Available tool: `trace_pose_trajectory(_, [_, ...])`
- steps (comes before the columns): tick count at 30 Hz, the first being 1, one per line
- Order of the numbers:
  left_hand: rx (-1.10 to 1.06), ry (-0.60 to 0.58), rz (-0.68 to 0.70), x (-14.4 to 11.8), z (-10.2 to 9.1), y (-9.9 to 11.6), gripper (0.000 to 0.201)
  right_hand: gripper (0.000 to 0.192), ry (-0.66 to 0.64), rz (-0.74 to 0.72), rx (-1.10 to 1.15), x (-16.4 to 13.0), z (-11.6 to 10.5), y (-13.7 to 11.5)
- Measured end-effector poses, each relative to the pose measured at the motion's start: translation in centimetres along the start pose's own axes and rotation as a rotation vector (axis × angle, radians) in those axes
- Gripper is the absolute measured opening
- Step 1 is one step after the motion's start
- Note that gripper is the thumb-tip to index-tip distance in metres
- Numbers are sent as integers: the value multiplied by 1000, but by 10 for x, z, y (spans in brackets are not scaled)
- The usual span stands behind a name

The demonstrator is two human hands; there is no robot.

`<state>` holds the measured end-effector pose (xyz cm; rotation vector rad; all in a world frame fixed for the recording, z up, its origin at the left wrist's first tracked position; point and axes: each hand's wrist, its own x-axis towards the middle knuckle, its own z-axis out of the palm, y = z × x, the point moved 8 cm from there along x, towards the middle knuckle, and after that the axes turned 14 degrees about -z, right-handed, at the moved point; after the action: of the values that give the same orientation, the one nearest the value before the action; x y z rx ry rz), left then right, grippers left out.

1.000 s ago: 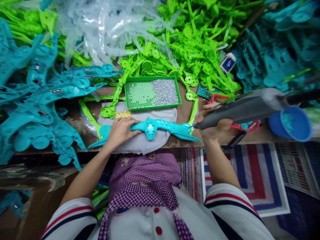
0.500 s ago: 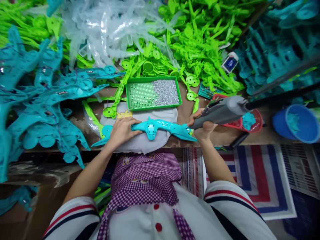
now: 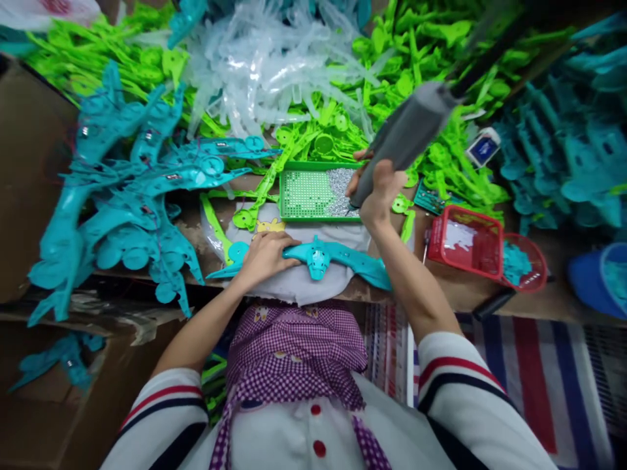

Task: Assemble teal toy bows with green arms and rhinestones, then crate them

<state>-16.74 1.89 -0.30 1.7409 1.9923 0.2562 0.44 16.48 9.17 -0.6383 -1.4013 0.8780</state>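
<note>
- The left hand lies palm down, fingers curled over the left wing of a teal plastic toy shell, pinning it on a white cloth at the near edge of the workbench.
- The forearm runs back and to the left toward a striped cuff.
- The right hand is raised beyond the toy, wrist bent upward, fingers wrapped tight round a grey electric screwdriver.
- The tool slants up to the right; its tip points down at the right side of a green screw tray, where loose silver screws lie.
- Right of the toy stands a red basket.
- Piles of green parts and teal parts lie far and left.
</note>
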Motion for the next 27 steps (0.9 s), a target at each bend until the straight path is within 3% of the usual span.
trace_pose_trajectory(4, [-9,-9,32,0,5,-2,38,68,47,13,6,19,29,47])
trace_pose_trajectory(7, [-26,-6,42,0,5,-3,38,59,50,-16,72,21,37,60])
trace_pose_trajectory(10, [-26,-9,41,-1,3,-2,37,62,27,30,37,19,38,68])
trace_pose_trajectory(22, [-30,-16,18,-1,5,-2,38,77,-4,55,-1,11,36,85])
trace_pose_trajectory(27, [-25,-23,32,3,9,-5,39,78,22,29,-61,23,31,61])
